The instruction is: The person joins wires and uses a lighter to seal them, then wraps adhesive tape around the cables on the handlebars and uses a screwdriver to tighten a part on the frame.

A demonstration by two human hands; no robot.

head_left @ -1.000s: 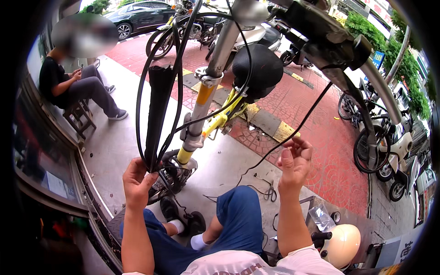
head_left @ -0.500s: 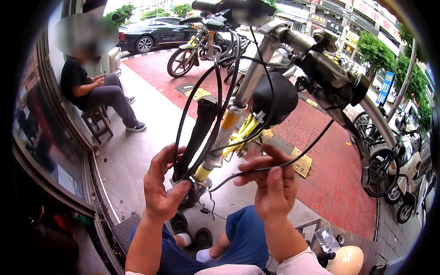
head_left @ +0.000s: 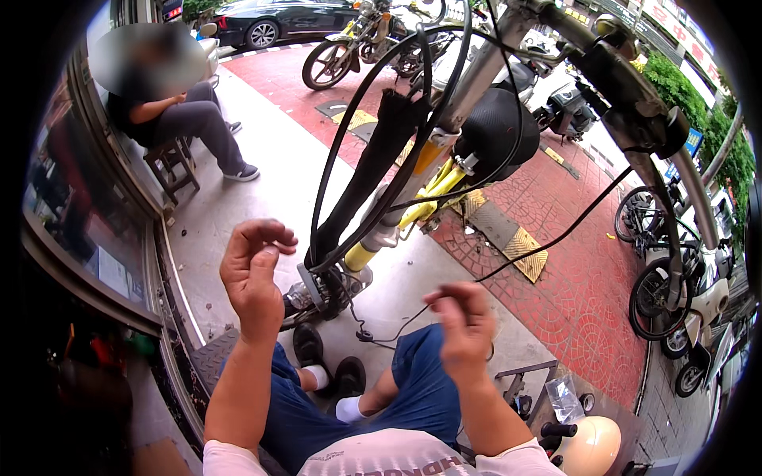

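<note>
My left hand is raised to the left of the bicycle frame, fingers bent and thumb apart, holding nothing. My right hand is slightly blurred, its fingers curled around a thin black cable. This cable comes down from the handlebar and runs on toward the ground. Between and beyond my hands leans a bicycle's silver and yellow tube. Looped black cables and a long black fabric sleeve hang along it. A black rounded bag or saddle sits behind the tube.
A person sits on a wooden stool at the left, beside a glass door. Motorcycles and a black car stand beyond. A cream helmet and a clear plastic bag lie at lower right.
My left hand has come away from the looped cables, leftward and up. My right hand has moved slightly lower, its fingers more curled at the cable. The view has tilted downward.
</note>
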